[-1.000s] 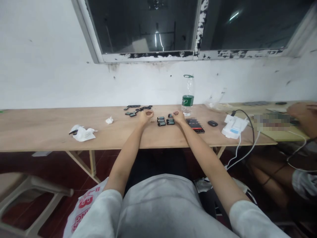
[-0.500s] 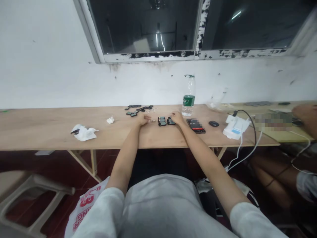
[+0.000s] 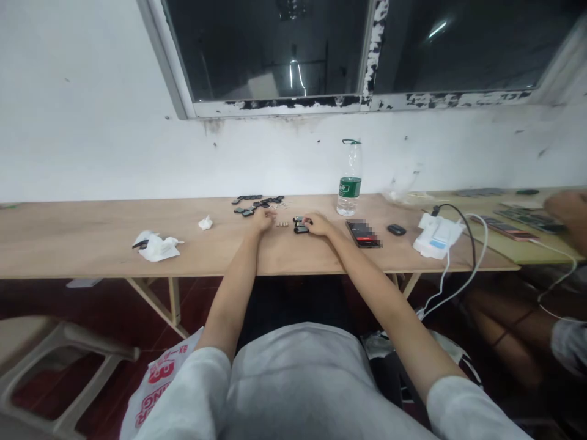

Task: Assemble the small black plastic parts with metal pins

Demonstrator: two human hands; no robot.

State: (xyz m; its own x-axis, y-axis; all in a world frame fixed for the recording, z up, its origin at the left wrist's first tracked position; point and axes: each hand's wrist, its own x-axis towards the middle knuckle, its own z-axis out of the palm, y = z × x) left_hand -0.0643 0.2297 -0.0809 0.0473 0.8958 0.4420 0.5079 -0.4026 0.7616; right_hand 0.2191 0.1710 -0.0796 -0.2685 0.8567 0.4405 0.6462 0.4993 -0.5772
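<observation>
My left hand (image 3: 263, 219) rests on the wooden table with its fingers slightly apart, and I see nothing in them. It is close to a pile of small black parts with grey-green faces (image 3: 248, 212). Right of it lies a short row of tiny beige pieces (image 3: 282, 224). My right hand (image 3: 318, 225) is bent over more black parts (image 3: 301, 230) of the same sort, laid out in the middle. Its thumb and fingers are closed at them, on something dark. The fingers cover part of this group.
A water bottle (image 3: 349, 189) stands behind my right hand. To the right lie a phone (image 3: 363, 233), a black oval object (image 3: 396, 229) and a white box with cables (image 3: 438, 235). Crumpled tissues (image 3: 158, 245) lie left. Another person's hand (image 3: 568, 214) is at far right.
My right hand has moved left, onto the black parts in the middle; the group formerly under it no longer shows apart. My left hand has drawn slightly left from the beige pieces.
</observation>
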